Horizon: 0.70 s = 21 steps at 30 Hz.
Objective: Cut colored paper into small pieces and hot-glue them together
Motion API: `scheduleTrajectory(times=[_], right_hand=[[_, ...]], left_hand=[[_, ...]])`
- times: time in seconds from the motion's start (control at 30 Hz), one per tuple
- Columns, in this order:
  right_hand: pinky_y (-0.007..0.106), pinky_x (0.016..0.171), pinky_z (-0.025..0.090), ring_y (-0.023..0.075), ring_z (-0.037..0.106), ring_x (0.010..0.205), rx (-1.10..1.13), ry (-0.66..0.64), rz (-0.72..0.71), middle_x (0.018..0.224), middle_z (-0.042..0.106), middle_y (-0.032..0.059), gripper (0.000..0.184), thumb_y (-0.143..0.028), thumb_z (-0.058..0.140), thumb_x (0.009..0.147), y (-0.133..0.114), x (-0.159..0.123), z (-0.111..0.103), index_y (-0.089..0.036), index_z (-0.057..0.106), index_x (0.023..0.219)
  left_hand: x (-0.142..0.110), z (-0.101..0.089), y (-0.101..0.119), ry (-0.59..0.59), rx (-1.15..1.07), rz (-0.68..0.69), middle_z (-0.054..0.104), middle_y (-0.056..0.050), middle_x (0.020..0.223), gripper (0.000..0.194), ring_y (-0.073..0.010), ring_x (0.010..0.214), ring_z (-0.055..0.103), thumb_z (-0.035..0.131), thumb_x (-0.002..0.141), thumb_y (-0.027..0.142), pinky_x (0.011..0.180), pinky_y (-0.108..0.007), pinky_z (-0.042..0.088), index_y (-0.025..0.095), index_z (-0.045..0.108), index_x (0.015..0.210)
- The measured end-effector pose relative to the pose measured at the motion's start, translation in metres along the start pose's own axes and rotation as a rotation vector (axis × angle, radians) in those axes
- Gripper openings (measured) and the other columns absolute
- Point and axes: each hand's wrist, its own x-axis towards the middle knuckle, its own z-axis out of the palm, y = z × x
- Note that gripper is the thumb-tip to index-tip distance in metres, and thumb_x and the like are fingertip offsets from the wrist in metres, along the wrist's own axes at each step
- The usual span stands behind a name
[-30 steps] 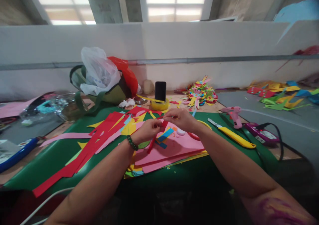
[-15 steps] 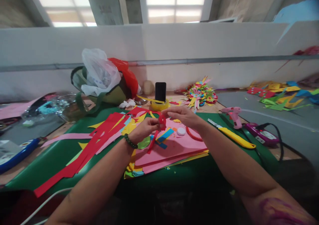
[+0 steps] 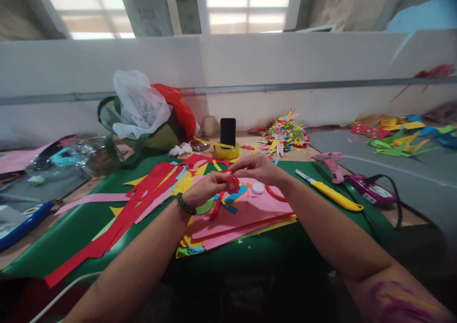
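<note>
My left hand [image 3: 209, 188], with a green bead bracelet above it, pinches a small curled piece of red paper [image 3: 233, 184]. My right hand [image 3: 256, 167] meets it from the other side, its fingertips closed on the same red paper's upper edge. Both hands are over a stack of pink sheets [image 3: 246, 218] with yellow and other colours showing beneath. A red strip [image 3: 216, 211] slants below my left hand. Blue and orange scraps [image 3: 233, 196], a white round cap [image 3: 258, 188] and a green disc [image 3: 205, 206] lie on the pink sheet.
Long red strips [image 3: 143, 194] spread across the green mat [image 3: 85, 239]. On the right are a yellow-handled cutter [image 3: 335, 196], a pink glue gun [image 3: 330, 165] and a purple box with a cord [image 3: 371, 189]. Behind stand a phone [image 3: 227, 131] on yellow tape [image 3: 227, 151] and a paper-flower cluster [image 3: 285, 135].
The red paper has tipped from an upright loop to a lower, flatter angle between my hands. My right fingers have bent in closer to my left hand. The view has shifted slightly.
</note>
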Motion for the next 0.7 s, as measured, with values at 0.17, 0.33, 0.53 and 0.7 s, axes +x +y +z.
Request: scheduleTrajectory(times=[0.17,0.33,0.53,0.7], right_hand=[[0.025,0.066,0.055,0.0145,0.068,0.072,0.082,-0.072,0.015,0.082,0.077,0.0034,0.033,-0.033,0.081,0.07,-0.0047,-0.0028,-0.0018,-0.017,0.078,0.099],[0.025,0.062,0.054,0.0138,0.067,0.065,0.116,-0.109,0.019,0.076,0.076,0.0024,0.027,-0.032,0.083,0.067,-0.005,-0.0032,-0.0001,-0.018,0.08,0.089],[0.022,0.055,0.048,0.0111,0.062,0.058,0.075,-0.058,0.01,0.066,0.074,0.0013,0.016,-0.027,0.083,0.066,-0.0056,-0.001,-0.0007,-0.018,0.081,0.078],[0.023,0.056,0.048,0.0115,0.061,0.056,0.077,-0.022,0.032,0.064,0.073,0.0013,0.016,-0.029,0.084,0.063,-0.0023,0.0005,-0.0012,-0.017,0.08,0.072]], left_hand=[[-0.0003,-0.0027,-0.0024,-0.016,-0.008,-0.013,0.065,-0.003,0.065,0.032,-0.0137,0.065,0.055,0.083,0.062,0.044,0.069,-0.027,0.046,0.014,0.071,0.064],[-0.0022,-0.003,-0.0027,-0.116,-0.01,-0.048,0.064,-0.002,0.066,0.028,-0.0132,0.065,0.054,0.082,0.065,0.041,0.071,-0.028,0.045,0.014,0.072,0.067],[-0.0025,-0.002,0.0003,-0.133,0.005,-0.043,0.064,-0.002,0.067,0.029,-0.0131,0.067,0.054,0.081,0.068,0.042,0.072,-0.026,0.046,0.014,0.071,0.069],[-0.002,-0.0028,0.0028,-0.094,0.08,-0.02,0.064,-0.002,0.067,0.034,-0.0134,0.067,0.053,0.079,0.068,0.045,0.07,-0.025,0.044,0.013,0.07,0.069]])
